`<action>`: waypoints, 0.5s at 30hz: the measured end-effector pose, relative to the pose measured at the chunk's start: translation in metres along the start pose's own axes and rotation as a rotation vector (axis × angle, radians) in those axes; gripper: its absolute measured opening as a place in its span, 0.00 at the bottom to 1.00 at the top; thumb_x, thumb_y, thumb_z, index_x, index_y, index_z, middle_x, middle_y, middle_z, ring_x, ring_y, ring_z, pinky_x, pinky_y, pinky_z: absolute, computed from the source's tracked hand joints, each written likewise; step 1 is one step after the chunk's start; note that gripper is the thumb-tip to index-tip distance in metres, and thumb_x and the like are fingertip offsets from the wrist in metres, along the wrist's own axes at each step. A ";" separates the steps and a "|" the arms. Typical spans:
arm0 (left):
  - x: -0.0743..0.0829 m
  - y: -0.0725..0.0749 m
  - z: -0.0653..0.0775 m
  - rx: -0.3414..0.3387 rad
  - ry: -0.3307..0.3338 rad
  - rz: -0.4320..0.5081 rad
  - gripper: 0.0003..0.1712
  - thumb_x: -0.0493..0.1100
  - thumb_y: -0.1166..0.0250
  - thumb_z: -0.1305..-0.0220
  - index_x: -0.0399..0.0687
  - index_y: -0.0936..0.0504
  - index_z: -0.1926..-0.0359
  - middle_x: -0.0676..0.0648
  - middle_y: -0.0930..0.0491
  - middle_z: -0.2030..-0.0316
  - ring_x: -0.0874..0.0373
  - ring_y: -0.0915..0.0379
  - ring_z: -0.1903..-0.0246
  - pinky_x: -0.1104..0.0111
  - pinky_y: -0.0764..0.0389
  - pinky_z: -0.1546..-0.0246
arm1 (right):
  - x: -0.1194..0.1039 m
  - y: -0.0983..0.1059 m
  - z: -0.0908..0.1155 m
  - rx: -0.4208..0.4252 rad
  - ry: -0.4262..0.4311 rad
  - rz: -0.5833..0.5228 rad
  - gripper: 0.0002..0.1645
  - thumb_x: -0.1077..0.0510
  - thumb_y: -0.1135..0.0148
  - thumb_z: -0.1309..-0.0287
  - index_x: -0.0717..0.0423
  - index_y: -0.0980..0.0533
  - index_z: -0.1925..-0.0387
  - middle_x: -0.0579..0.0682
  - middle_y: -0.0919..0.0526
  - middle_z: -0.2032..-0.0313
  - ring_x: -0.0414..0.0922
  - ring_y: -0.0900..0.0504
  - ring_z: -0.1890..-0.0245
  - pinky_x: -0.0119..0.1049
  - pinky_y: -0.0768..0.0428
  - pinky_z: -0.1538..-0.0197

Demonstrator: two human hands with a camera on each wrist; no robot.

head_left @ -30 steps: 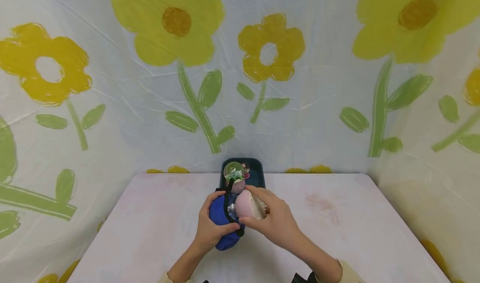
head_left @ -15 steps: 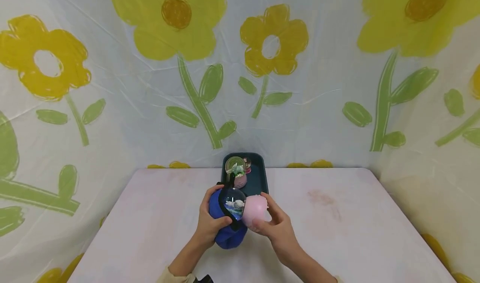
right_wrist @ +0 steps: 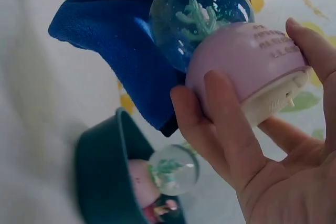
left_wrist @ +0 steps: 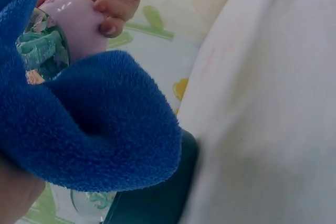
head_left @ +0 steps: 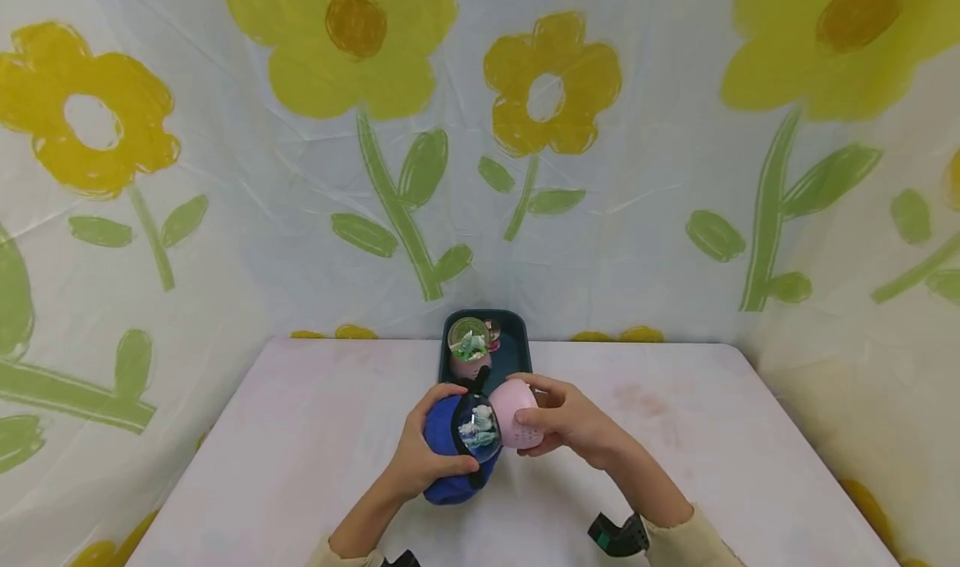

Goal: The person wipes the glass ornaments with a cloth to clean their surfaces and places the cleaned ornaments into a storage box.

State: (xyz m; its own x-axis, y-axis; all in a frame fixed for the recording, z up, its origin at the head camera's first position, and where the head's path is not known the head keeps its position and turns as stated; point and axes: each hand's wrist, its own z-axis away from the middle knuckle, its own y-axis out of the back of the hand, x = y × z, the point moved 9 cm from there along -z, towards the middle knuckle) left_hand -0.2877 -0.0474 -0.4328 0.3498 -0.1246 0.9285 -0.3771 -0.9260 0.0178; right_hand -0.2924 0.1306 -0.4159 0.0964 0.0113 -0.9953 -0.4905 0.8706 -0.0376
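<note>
A snow globe with a pink base and a clear dome lies tilted between the hands, above the table. Inside its dome, small pale green shapes show in the right wrist view. My right hand grips the pink base, fingers and thumb spread round it; the cream underside faces that palm. My left hand holds a blue cloth with black edging against the dome. The cloth hangs in a thick fold in the left wrist view and hides part of the dome.
Just beyond the hands, a dark teal tray stands at the table's back edge. In it are a second pink-based snow globe and a small pink item with a clear top. A flower-printed curtain rises behind the white table.
The snow globe has turned in the cloth, and its dome shows more than a second ago. My right hand's fingers have shifted round the base. My left hand keeps holding the cloth.
</note>
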 end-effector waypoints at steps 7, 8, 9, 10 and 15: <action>-0.003 0.002 0.004 0.173 0.062 0.114 0.42 0.41 0.23 0.52 0.55 0.32 0.36 0.40 0.32 0.43 0.41 0.34 0.45 0.52 0.26 0.51 | -0.041 -0.019 0.016 0.127 0.353 0.405 0.43 0.57 0.23 0.53 0.47 0.30 0.35 0.58 0.31 0.37 0.53 0.16 0.59 0.42 0.17 0.64; -0.003 0.003 0.004 0.189 0.064 0.122 0.42 0.42 0.23 0.52 0.55 0.32 0.36 0.40 0.32 0.42 0.41 0.34 0.46 0.53 0.26 0.51 | -0.047 -0.024 0.021 0.138 0.423 0.475 0.44 0.56 0.21 0.55 0.46 0.30 0.35 0.56 0.31 0.36 0.53 0.17 0.56 0.40 0.17 0.64; -0.002 0.003 0.003 0.203 0.067 0.129 0.42 0.42 0.23 0.52 0.55 0.32 0.36 0.40 0.32 0.43 0.41 0.33 0.46 0.53 0.26 0.51 | -0.052 -0.028 0.025 0.154 0.491 0.562 0.44 0.55 0.20 0.57 0.45 0.29 0.36 0.53 0.31 0.36 0.52 0.18 0.53 0.38 0.17 0.64; -0.001 0.004 0.003 0.212 0.073 0.123 0.42 0.42 0.23 0.52 0.56 0.32 0.36 0.40 0.32 0.43 0.41 0.33 0.46 0.53 0.26 0.52 | -0.057 -0.033 0.029 0.167 0.559 0.646 0.45 0.55 0.19 0.59 0.44 0.29 0.36 0.52 0.30 0.36 0.51 0.20 0.51 0.38 0.18 0.63; 0.000 0.004 -0.001 0.101 0.121 0.134 0.42 0.43 0.24 0.51 0.57 0.32 0.35 0.39 0.33 0.43 0.41 0.34 0.46 0.52 0.26 0.52 | -0.070 -0.048 0.043 0.172 0.770 0.914 0.47 0.54 0.17 0.65 0.44 0.27 0.38 0.50 0.31 0.35 0.48 0.21 0.49 0.39 0.18 0.58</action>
State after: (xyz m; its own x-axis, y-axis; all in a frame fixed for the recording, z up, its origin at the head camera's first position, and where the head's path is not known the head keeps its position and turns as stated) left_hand -0.2901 -0.0504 -0.4319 0.1939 -0.2110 0.9581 -0.3232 -0.9358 -0.1407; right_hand -0.2382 0.1095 -0.3405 -0.7964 0.4124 -0.4423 0.0198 0.7487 0.6626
